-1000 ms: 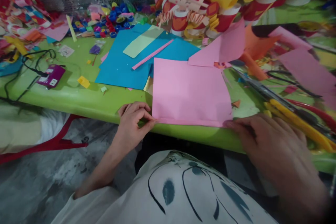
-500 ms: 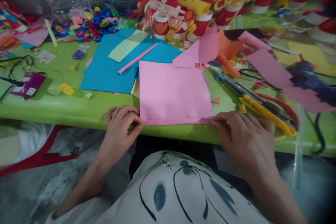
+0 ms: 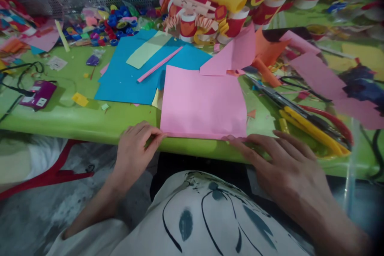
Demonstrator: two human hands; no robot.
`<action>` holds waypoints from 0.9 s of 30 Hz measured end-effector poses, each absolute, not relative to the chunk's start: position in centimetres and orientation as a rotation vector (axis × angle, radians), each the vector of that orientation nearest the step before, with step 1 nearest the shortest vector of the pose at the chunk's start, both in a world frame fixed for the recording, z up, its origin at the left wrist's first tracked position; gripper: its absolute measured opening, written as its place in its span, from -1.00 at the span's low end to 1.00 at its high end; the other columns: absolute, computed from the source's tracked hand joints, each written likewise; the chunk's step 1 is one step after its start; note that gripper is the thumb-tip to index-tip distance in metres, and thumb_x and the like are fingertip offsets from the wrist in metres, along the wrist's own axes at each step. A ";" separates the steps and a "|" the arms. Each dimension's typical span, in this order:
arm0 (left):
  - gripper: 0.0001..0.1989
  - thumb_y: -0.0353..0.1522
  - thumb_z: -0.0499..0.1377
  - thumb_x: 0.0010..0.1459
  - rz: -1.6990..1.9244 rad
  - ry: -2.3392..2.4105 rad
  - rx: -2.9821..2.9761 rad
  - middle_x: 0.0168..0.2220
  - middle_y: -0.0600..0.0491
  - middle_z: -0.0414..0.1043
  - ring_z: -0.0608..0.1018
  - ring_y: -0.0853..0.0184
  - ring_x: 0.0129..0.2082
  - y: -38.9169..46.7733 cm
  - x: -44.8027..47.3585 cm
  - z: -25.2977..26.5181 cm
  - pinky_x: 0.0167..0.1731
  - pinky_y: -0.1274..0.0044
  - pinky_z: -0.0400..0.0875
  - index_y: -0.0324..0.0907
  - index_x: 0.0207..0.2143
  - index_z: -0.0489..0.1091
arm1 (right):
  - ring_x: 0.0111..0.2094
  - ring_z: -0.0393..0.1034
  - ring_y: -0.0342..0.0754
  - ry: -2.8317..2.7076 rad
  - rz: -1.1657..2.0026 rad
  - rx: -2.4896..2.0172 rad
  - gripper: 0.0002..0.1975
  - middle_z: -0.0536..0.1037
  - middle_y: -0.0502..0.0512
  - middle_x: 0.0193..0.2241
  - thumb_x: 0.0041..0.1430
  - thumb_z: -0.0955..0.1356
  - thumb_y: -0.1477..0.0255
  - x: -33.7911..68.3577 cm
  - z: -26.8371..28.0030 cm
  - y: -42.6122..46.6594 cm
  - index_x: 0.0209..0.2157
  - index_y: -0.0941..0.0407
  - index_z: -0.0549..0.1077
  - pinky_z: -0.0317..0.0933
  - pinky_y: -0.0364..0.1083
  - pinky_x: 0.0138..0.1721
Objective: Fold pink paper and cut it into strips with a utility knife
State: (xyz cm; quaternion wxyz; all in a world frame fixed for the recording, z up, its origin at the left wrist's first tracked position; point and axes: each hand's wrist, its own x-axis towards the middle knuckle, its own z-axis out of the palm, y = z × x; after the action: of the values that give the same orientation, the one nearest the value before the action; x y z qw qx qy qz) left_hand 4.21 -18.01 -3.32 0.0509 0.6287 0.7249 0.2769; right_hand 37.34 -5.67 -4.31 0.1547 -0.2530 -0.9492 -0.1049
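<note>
A sheet of pink paper (image 3: 204, 104) lies at the front edge of the green table, with a narrow strip folded along its near side. My left hand (image 3: 136, 148) pinches the left end of that fold between thumb and fingers. At the right end, my right hand (image 3: 282, 164) has its fingers apart, the thumb and a fingertip resting on the fold. Behind the pink sheet are blue paper sheets (image 3: 120, 80), with a pale green strip (image 3: 148, 51) and a thin pink paper roll (image 3: 159, 65) on top.
Scissors with yellow handles (image 3: 318, 132) lie to the right. A purple box with a cable (image 3: 39, 95) sits at the left. Paper figures on red cups (image 3: 189, 24) stand at the back, beside a pile of small colourful pieces (image 3: 111, 24). Pink and orange scraps (image 3: 267, 52) lie behind the scissors.
My right hand has opened from a pinch, its fingers spreading and its thumb moving left along the fold. My left hand still pinches the left corner. The view has shifted slightly.
</note>
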 end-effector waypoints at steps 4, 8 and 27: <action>-0.84 -0.21 0.27 0.43 0.932 2.128 1.480 -0.42 0.19 0.64 0.58 0.42 -0.53 -18.1 4.4 -2.8 -0.47 0.56 0.37 -0.08 -0.19 0.55 | -0.08 0.52 0.14 -2.765 -0.340 -0.735 -0.39 0.62 0.20 -0.01 0.27 0.29 0.69 37.2 -4.1 -6.1 0.30 0.02 0.48 0.34 0.35 0.20; -0.74 -0.12 0.35 0.33 1.107 1.883 1.106 -0.34 0.09 0.73 0.73 0.35 -0.43 -17.5 4.4 -2.8 -0.42 0.59 0.60 -0.12 -0.24 0.54 | -0.11 0.51 0.11 -2.770 -0.330 -0.751 -0.38 0.61 0.20 -0.03 0.28 0.28 0.69 36.8 -4.3 -6.0 0.30 -0.01 0.48 0.27 0.46 0.31; -0.73 -0.19 0.48 0.12 1.075 1.847 1.058 -0.50 0.05 0.64 0.63 0.37 -0.49 -16.0 3.1 -2.8 -0.44 0.60 0.58 -0.17 -0.44 0.57 | -0.11 0.37 0.16 -2.692 -0.180 -0.936 -0.41 0.54 0.17 -0.01 0.31 0.28 0.59 36.9 -5.5 -6.4 0.23 -0.19 0.56 0.12 0.59 0.37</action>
State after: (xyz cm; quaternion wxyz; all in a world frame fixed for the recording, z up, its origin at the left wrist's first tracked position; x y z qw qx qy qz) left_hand 3.14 -15.98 -2.78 0.3696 0.4122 0.7197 0.4189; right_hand 36.89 -6.39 -5.55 0.1425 -0.3244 -0.9330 -0.0624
